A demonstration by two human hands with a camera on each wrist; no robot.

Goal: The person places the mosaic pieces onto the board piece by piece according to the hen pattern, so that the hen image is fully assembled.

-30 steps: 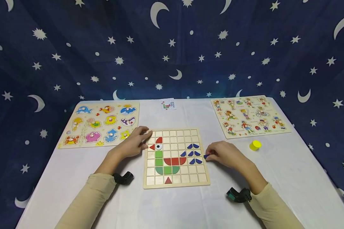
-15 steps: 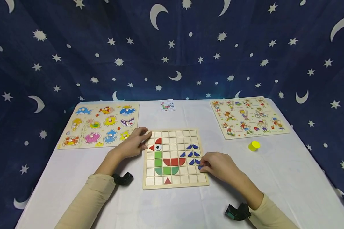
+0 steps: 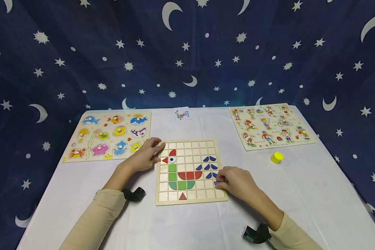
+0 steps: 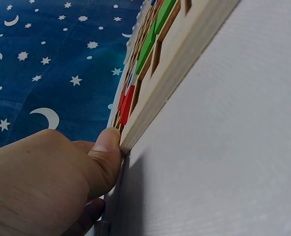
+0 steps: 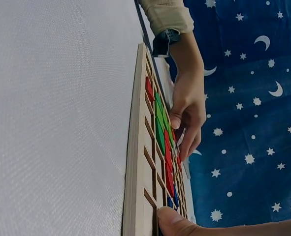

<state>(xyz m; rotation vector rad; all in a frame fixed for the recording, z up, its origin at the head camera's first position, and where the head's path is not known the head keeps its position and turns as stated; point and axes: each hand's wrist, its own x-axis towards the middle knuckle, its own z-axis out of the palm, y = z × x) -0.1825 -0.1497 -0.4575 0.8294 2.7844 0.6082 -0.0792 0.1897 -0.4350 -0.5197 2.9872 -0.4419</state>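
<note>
A square wooden grid board [image 3: 193,201] lies on the white table, with red, green and blue pieces laid in a bird pattern. My left hand [image 3: 144,157] holds the board at its upper left corner; in the left wrist view the thumb [image 4: 107,140] presses against the corner. At the board's right side my right hand [image 3: 237,181] pinches a blue petal-shaped piece [image 3: 216,183] over a cell below the other blue pieces. Its fingertips hide part of that piece. In the right wrist view the thumb [image 5: 170,216] lies right over the grid.
A sea-animal knob puzzle [image 3: 107,137] lies at the left and a sports-figure puzzle [image 3: 270,126] at the back right. Near the latter stands a yellow cylinder [image 3: 276,157]. A small picture card [image 3: 182,113] lies behind the board. A starry blue cloth [image 3: 187,55] hangs behind the table.
My right hand has brought the blue piece from beyond the board's right edge left and nearer, onto a cell in the right column. The left hand stays at the corner.
</note>
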